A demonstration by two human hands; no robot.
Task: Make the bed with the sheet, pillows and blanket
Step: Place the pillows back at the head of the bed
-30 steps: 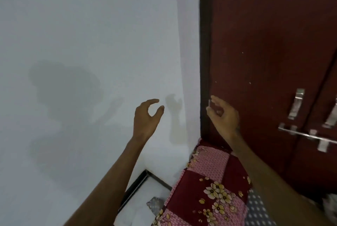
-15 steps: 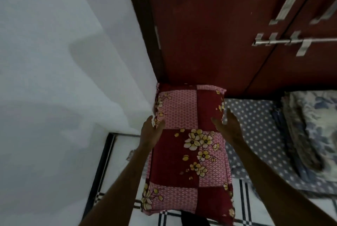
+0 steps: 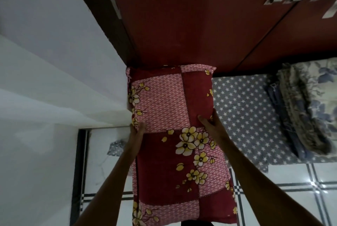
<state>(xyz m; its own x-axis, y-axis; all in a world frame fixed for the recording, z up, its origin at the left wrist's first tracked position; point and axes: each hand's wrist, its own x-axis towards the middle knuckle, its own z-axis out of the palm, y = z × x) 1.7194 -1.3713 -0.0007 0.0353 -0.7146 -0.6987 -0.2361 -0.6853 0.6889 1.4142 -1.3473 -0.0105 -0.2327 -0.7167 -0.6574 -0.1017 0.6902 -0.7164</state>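
Observation:
A red and pink patchwork pillow (image 3: 175,134) with yellow flowers lies lengthwise at the left end of the bed, its far end against the dark red wardrobe. My left hand (image 3: 137,128) grips its left edge, thumb on top. My right hand (image 3: 209,120) grips its right edge the same way. A grey sheet with white stars (image 3: 242,116) covers the mattress to the right of the pillow. A folded blue floral blanket (image 3: 308,105) lies on the sheet at the far right.
The dark red wardrobe (image 3: 200,25) with metal handles stands right behind the bed. A white wall (image 3: 45,61) is on the left. White floor tiles with dark check lines (image 3: 291,189) show below, and a small grey cloth (image 3: 115,147) lies on the floor at left.
My view has dropped from the wall to the bed. Both hands came down from the air and closed on the pillow's two sides.

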